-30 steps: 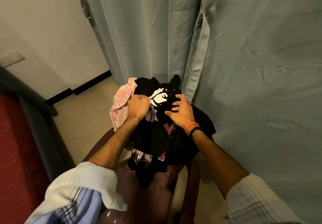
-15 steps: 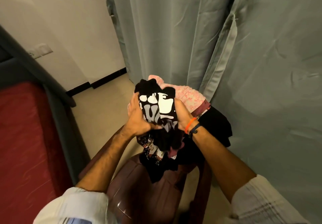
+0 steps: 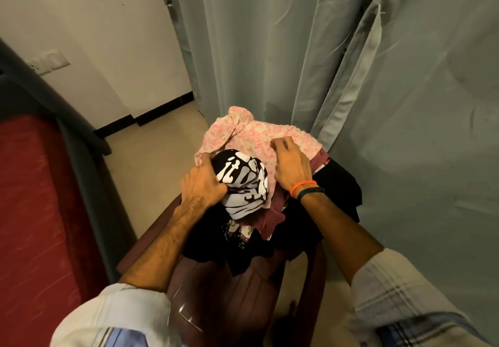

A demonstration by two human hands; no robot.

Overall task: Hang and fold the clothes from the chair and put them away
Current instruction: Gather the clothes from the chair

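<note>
chairs (image 3: 232, 292): 1 | hands (image 3: 204, 184): 2 | curtains (image 3: 270, 49): 2 | wristbands (image 3: 303, 184): 2

Dark maroon plastic chair (image 3: 229, 300) stands on a pale tiled floor (image 3: 151, 163), its back edge against grey curtains (image 3: 270, 49). Seat's front part bare and glossy. Clothes pile sits on the seat's rear part and against the backrest: black garment (image 3: 210, 249) lowest at the front edge of the pile, draping onto the seat; maroon cloth (image 3: 272, 217) above it; pink floral garment (image 3: 256, 141) on top at the back; more black cloth (image 3: 337, 184) spilling over the right edge.
</note>
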